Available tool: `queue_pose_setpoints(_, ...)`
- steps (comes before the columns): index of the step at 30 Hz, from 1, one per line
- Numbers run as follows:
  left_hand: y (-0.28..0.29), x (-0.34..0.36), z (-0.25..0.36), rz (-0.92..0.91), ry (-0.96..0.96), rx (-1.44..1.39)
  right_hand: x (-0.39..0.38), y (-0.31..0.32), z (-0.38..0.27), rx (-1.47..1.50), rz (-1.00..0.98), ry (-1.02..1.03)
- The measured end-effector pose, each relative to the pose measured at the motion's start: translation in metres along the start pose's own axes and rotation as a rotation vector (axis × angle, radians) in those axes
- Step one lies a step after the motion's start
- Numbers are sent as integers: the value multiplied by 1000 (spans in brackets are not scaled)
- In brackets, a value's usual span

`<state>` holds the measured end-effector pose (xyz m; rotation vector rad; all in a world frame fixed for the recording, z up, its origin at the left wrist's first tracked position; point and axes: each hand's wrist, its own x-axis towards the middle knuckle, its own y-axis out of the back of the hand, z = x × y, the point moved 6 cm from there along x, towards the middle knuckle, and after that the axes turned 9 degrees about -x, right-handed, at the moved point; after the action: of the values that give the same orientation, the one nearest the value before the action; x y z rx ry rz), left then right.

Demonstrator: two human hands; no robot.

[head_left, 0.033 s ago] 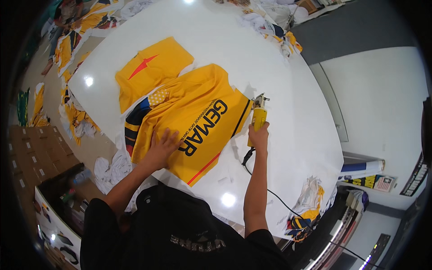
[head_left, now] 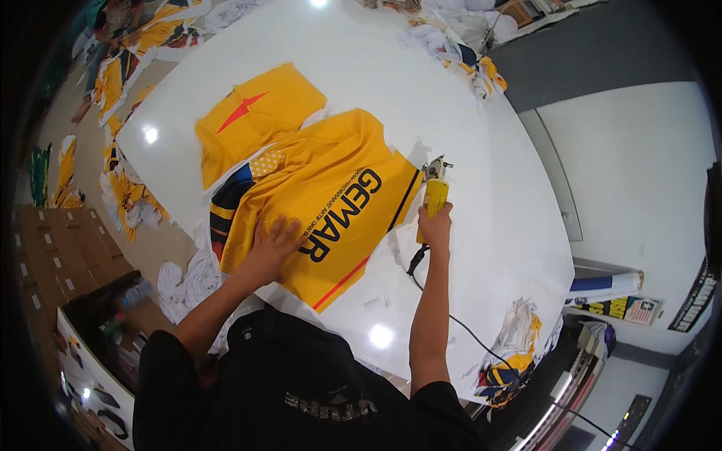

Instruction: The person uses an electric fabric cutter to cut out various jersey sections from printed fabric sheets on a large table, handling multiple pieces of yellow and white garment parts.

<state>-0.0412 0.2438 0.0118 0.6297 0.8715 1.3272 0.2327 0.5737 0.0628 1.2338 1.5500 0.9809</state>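
Note:
Spread on the white table point(head_left: 481, 248) is a yellow printed fabric piece point(head_left: 331, 218) with dark lettering, a dark stripe and a red stripe along its right edge. My left hand point(head_left: 275, 244) rests on its lower left part, fingers spread and palm down. My right hand point(head_left: 435, 223) grips the yellow body of an electric rotary cutter point(head_left: 435, 192). The cutter's metal head stands at the fabric's right corner, close to the dark stripe; whether the blade touches the cloth I cannot tell. Farther back lies another yellow piece point(head_left: 263, 105) with a red mark.
A black cord point(head_left: 481, 343) runs from the cutter across the table's right side, past fabric scraps point(head_left: 511, 361). More scraps point(head_left: 470, 64) lie at the far edge. Cardboard boxes point(head_left: 64, 255) and white cloth point(head_left: 188, 286) sit at the left. Another person point(head_left: 94, 60) is at the far left.
The whole view has shifted very slightly. My left hand, the cutter in my right hand and the fabric keep nearly the same places relative to each other.

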Motion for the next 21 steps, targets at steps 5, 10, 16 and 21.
queue_pose_setpoints(5, -45, 12, 20, -545, -68, -473, 19, 11, 28, -32, 38, 0)
queue_pose_setpoints(10, -1, 0, 37, 431, -134, -415, -56, 6, 85, 372, -51, -153)
queue_pose_setpoints(16, -34, -56, 30, -594, -96, -497, -167, 8, 94, 549, -69, -301)
queue_pose_setpoints(21, 103, -116, -125, -277, 343, -709, -232, 13, 88, 740, -29, -381)
